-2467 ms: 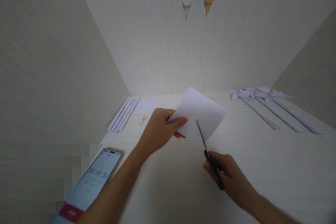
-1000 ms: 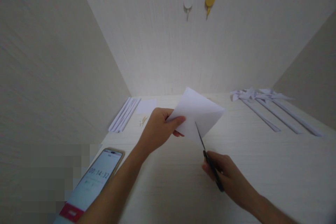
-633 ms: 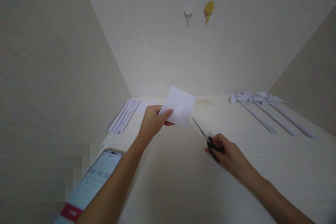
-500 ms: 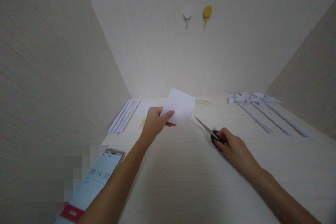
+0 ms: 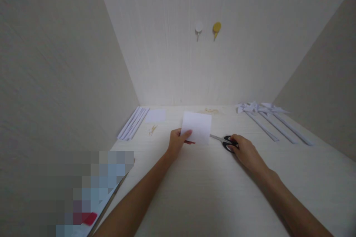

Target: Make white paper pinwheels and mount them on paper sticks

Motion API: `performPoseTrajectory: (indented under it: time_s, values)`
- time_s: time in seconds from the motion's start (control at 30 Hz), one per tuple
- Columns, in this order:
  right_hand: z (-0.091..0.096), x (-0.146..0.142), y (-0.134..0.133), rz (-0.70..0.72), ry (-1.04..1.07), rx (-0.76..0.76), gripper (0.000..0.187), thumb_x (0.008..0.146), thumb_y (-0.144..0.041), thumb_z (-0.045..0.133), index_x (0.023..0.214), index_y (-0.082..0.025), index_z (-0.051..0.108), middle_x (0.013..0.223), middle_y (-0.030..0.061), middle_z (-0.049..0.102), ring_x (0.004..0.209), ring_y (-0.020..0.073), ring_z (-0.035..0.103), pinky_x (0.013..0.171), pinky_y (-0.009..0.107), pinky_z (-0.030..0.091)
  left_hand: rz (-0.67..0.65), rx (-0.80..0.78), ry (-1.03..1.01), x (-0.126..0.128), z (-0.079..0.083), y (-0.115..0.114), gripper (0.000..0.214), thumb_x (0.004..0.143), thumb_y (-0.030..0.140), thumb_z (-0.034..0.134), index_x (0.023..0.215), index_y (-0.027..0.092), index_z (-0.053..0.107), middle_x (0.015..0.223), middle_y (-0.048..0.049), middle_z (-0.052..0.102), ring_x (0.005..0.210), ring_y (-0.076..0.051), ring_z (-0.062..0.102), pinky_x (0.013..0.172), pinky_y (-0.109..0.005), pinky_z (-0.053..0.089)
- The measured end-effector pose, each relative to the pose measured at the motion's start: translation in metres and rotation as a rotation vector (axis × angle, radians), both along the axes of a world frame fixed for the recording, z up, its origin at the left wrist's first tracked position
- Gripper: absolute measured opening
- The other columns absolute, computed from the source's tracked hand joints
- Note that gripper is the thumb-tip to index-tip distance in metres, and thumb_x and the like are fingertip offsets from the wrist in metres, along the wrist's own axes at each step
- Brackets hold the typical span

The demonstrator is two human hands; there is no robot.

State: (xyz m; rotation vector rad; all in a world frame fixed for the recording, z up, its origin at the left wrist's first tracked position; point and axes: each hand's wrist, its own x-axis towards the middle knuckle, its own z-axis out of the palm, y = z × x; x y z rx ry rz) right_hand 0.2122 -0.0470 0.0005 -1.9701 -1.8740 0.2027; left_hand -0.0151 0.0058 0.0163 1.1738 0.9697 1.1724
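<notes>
My left hand pinches the lower left corner of a white square of paper, holding it just above the pale wooden table. My right hand rests on the table to the right, fingers curled on the black handles of a pair of scissors. The scissors lie flat on the table with the blades closed and pointing left, their tips hidden behind the paper.
Several white paper strips and a small white sheet lie at the back left, with small tan bits beside them. Paper pinwheels on long stems lie at the back right. Two hooks, white and yellow, hang on the back wall.
My right hand has drawn the scissors out of the paper and lowered them flat onto the table. My left hand has moved the paper down and forward. The view has tilted up.
</notes>
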Motion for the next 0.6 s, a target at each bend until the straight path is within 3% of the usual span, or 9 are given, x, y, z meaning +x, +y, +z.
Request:
performPoseTrajectory:
  time_s: [0.6]
  values:
    - [-0.006, -0.010, 0.003, -0.015, -0.054, 0.034, 0.019, 0.080, -0.014, 0.041, 0.092, -0.011, 0.056, 0.093, 0.0108, 0.052, 0.073, 0.0176, 0.055, 0.064, 0.027, 0.040, -0.041, -0.009, 0.007, -0.002, -0.018, -0.001, 0.025, 0.058, 0.032, 0.066, 0.061, 0.008, 0.063, 0.057, -0.0051, 0.063, 0.044, -0.012, 0.056, 0.043, -0.021, 0.045]
